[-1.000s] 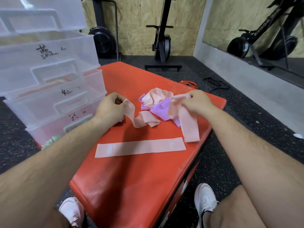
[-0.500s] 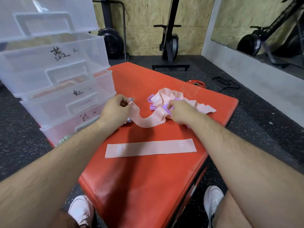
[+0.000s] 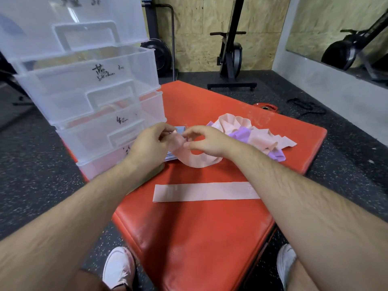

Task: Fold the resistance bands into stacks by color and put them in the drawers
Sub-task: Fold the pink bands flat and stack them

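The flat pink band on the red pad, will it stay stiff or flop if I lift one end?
Probably floppy: the held pink band sags in a loop. The flat pink band lies thin, so likely light and won't roll.

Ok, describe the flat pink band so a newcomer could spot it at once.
Find the big red mat. On its near half lies the flat pink band, alone. Unlike the crumpled pink and purple pile behind, it is stretched out straight.

Bright, even light (edges warped)
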`<state>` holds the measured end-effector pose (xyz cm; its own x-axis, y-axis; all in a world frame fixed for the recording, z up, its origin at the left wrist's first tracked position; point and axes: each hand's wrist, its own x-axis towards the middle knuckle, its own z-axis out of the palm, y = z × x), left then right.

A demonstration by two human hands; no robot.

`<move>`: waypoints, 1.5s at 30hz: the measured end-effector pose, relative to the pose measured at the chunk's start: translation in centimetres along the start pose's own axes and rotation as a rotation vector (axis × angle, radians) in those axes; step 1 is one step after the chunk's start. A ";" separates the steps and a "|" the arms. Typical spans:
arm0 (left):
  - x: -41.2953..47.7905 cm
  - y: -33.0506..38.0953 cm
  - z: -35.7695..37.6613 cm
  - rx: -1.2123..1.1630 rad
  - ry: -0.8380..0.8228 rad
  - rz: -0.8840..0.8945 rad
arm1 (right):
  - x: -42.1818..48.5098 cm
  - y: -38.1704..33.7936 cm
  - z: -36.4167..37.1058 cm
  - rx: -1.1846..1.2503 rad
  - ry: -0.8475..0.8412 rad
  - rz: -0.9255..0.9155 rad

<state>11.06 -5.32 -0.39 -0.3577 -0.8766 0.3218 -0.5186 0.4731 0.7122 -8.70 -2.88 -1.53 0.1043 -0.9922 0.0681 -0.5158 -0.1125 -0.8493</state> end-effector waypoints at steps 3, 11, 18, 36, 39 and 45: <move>-0.3 0.1 -0.2 -0.066 0.004 0.011 | -0.1 -0.5 0.0 -0.063 -0.009 -0.035; 0.1 2.1 -1.7 -0.320 0.244 -0.020 | -2.1 -0.3 -1.3 -0.114 -0.186 0.123; -0.5 1.6 -3.1 -0.403 0.303 -0.137 | -6.2 -0.7 -5.5 -0.308 -0.144 0.230; -7.5 -3.5 1.0 0.231 -0.115 -0.257 | -15.0 7.0 -8.1 -0.300 0.026 0.502; -7.7 -4.1 1.0 0.275 -0.127 -0.258 | -15.1 6.9 -7.5 -0.320 0.064 0.493; -7.8 -4.4 1.0 0.310 -0.125 -0.221 | -15.5 6.3 -7.2 -0.357 0.058 0.503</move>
<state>15.36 -0.43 -6.66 -0.2932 -0.9518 0.0897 -0.7968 0.2952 0.5273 -19.68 11.43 -4.18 -0.2666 -0.9285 -0.2583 -0.7438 0.3687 -0.5575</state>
